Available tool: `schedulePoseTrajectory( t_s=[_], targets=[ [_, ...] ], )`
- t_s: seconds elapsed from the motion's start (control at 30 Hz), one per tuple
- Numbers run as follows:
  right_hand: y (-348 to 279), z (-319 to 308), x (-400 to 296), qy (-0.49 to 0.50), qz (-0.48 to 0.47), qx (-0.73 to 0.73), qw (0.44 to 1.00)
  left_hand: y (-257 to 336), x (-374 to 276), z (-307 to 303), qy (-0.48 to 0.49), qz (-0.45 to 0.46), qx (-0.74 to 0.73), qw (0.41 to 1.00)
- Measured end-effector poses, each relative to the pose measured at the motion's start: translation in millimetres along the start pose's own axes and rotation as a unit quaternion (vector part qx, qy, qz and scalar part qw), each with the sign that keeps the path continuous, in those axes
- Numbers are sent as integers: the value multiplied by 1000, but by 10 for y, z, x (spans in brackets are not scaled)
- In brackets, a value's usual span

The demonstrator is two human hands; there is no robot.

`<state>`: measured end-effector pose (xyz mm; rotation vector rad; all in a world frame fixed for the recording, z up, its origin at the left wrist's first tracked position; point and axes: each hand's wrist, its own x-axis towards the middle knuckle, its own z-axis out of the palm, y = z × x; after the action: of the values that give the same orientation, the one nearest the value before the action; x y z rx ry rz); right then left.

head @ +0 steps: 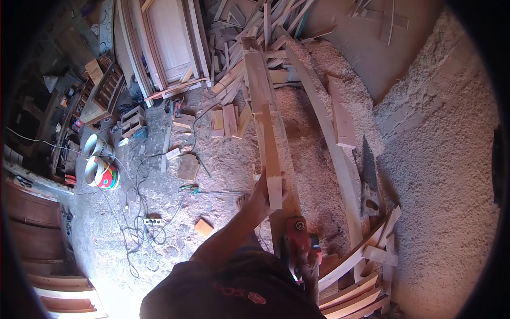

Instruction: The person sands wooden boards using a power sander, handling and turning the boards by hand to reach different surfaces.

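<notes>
My left hand [263,195] grips the near end of a long, narrow wooden board [272,159], which points away from me above a thick timber beam [259,79]. Close to my body, my right hand [308,265] is on a red power tool, apparently an electric hand planer [297,235], at the near end of the beam. The dark sleeve and shirt hide part of that hand and tool. Shavings lie on and around the beam.
A handsaw [370,187] leans at the right, near a long curved board [326,131] and piled shavings. Left are tangled cords, a power strip [153,221], a wood block [204,227] and buckets [106,175]. Offcuts [229,119] and a scrap pile [275,20] lie ahead.
</notes>
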<state>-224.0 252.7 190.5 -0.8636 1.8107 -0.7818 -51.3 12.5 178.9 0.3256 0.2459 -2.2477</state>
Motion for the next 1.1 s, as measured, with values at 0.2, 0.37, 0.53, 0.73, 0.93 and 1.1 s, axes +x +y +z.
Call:
schedulePoseTrajectory(
  t_s=[0.2, 0.37, 0.53, 0.73, 0.93, 1.1],
  targets=[
    [-86, -20, -40, -34, 32, 23, 999, 253, 334, 350, -78, 70, -12, 994],
    [51, -34, 21, -20, 4, 3, 1000, 207, 385, 496, -81, 98, -7, 992],
    [-60, -43, -7, -33, 25, 24, 999, 316, 365, 370, -83, 61, 1, 995],
    [86, -14, 82, -17, -12, -51, 998, 365, 356, 312, -122, 46, 1, 991],
    [94, -34, 63, -15, 19, -53, 998, 254, -49, 725, 25, 103, 179, 978],
    [-3, -28, 29, -28, 23, -29, 999, 324, -199, 799, 71, 152, 232, 958]
  ],
)
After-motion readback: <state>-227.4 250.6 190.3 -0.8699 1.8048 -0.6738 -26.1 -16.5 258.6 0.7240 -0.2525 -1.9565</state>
